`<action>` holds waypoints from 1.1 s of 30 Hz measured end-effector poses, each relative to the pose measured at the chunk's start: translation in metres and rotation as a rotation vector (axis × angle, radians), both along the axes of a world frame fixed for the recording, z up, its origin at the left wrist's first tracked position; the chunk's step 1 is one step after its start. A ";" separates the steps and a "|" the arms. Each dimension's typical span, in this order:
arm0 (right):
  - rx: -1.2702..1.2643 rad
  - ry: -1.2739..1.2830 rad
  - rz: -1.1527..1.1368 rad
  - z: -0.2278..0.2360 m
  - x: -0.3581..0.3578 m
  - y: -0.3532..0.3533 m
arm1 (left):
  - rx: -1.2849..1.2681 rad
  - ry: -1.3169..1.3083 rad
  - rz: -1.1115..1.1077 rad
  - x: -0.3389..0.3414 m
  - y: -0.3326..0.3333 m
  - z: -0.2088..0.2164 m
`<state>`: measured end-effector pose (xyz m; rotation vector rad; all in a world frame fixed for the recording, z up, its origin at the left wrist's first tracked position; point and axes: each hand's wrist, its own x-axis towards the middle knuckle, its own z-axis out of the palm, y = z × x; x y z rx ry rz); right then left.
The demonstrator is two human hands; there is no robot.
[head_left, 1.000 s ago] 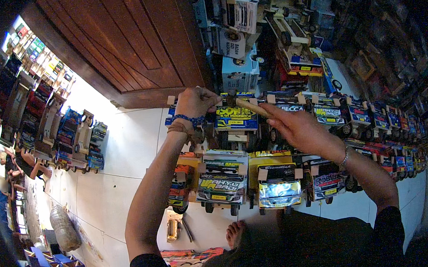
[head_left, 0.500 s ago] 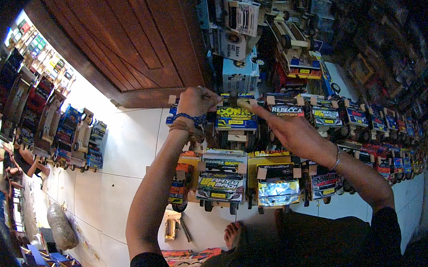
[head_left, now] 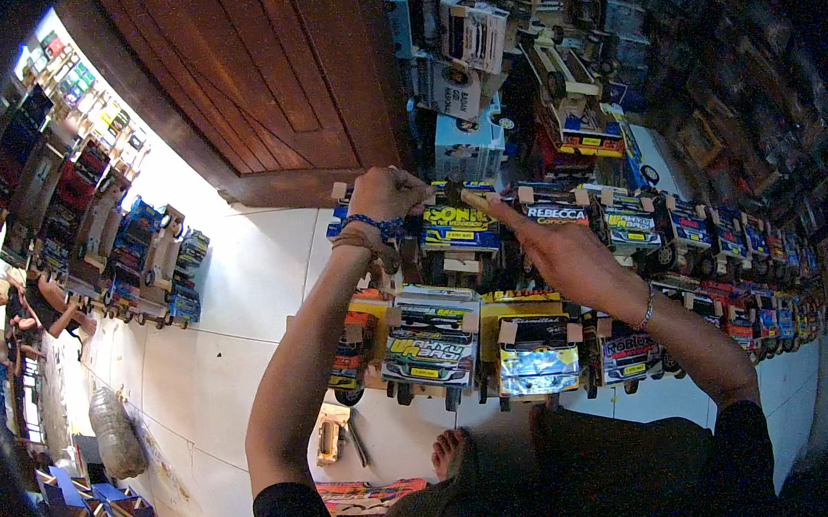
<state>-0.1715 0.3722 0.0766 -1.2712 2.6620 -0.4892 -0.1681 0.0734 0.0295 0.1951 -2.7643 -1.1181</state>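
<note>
My left hand (head_left: 386, 195), with a beaded bracelet at the wrist, has its fingers pinched together at the upper left corner of a toy truck (head_left: 461, 238) with a yellow and blue front. Whatever lies between those fingertips is too small to make out. My right hand (head_left: 567, 253) is closed around what looks like a small hammer (head_left: 474, 199); its pale wooden handle shows past the fingertips, and its dark head is over the top edge of the same truck. Similar trucks beside it carry small tan tabs at their upper corners.
A front row of toy trucks (head_left: 430, 344) stands nearest me, and both rows run off to the right. Behind are a pale blue box-bodied truck (head_left: 469, 146) and a brown wooden door (head_left: 258, 87). More trucks (head_left: 135, 254) line the left. A filled plastic sack (head_left: 117, 433) lies lower left.
The hammer's dark head shows more distinctly over the truck's top edge, where it was blurred before. My left hand keeps its pinch at the corner. The view has shifted slightly.
</note>
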 end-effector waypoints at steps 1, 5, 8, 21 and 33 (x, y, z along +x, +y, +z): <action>0.001 0.018 -0.003 0.002 -0.001 -0.001 | 0.011 0.002 0.007 0.000 0.000 0.000; 0.014 -0.100 -0.015 0.018 0.001 -0.005 | -0.180 0.047 -0.048 0.000 0.001 0.005; -0.168 -0.078 -0.029 0.039 0.013 -0.006 | -0.267 0.079 -0.046 0.002 0.004 0.014; 0.490 -1.003 0.532 -0.040 0.130 0.070 | 0.569 -0.949 -0.130 0.287 -0.064 0.054; -0.065 -0.933 0.781 -0.159 0.200 -0.022 | 0.121 -0.686 0.330 0.442 -0.039 -0.162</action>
